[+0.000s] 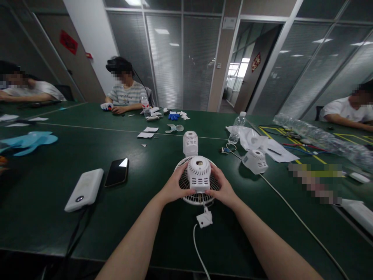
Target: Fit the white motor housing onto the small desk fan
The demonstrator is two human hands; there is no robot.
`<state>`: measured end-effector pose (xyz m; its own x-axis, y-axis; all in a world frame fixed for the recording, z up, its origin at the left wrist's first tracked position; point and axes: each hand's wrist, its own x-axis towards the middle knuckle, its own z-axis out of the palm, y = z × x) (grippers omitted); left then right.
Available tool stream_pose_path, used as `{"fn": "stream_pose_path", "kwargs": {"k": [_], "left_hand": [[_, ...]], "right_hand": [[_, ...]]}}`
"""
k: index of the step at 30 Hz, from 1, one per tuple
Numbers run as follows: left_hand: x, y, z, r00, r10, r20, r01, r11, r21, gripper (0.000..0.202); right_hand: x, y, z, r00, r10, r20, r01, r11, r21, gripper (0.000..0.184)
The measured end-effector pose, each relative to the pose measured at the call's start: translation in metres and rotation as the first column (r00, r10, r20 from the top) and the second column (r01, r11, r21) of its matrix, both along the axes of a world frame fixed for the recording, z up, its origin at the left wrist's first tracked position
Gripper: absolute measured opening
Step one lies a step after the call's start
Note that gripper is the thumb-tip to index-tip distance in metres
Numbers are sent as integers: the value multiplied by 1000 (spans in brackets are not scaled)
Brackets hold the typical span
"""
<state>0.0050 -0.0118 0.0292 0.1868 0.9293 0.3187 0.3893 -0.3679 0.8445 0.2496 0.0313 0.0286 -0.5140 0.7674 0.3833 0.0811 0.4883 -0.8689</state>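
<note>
In front of me, both hands grip a white vented fan motor housing [199, 175] from its two sides. My left hand [175, 186] has its thumb on the lower left edge, while my right hand [223, 186] mirrors it on the right. Beneath the housing lies a round white fan grille [192, 199], partly covered by it and by my fingers. A small white block [204, 218] hangs off the lower side on a short wire, and a white cord [196, 239] runs from it toward me. Just behind the grille stands a second white housing [190, 144].
Left of me lie a white power bank [85, 189], a phone [117, 172] and blue fan blades [32, 142]. To the right are another white housing [255, 161] with a long cable, a water bottle [237, 128] and crumpled plastic [253, 139]. Other people sit around the table.
</note>
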Motion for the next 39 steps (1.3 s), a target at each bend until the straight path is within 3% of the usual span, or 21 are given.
{"fn": "stream_pose_path", "kwargs": {"k": [5,11,20,26,35,39], "left_hand": [[2,1,-1,992,21,-123,-14,998,58,106],[7,-3,7,976,56,-213,-46,998,52,110],[8,-2,8,988,76,-131,-80,997,-19,110],[8,-3,9,993,81,-80,-83,996,-18,108],[10,-2,10,966,98,-240,-85,994,61,112],[9,-1,9,945,113,-306,-102,994,50,115]], "right_hand": [[1,0,3,999,34,-1,-34,999,-6,96],[2,1,5,994,9,112,-11,1000,20,101],[0,0,1,975,-51,214,28,993,111,95],[-1,-3,-2,926,-183,331,127,975,183,90],[3,1,5,953,-54,298,21,993,114,89],[3,3,7,948,-44,316,-11,985,170,89]]}}
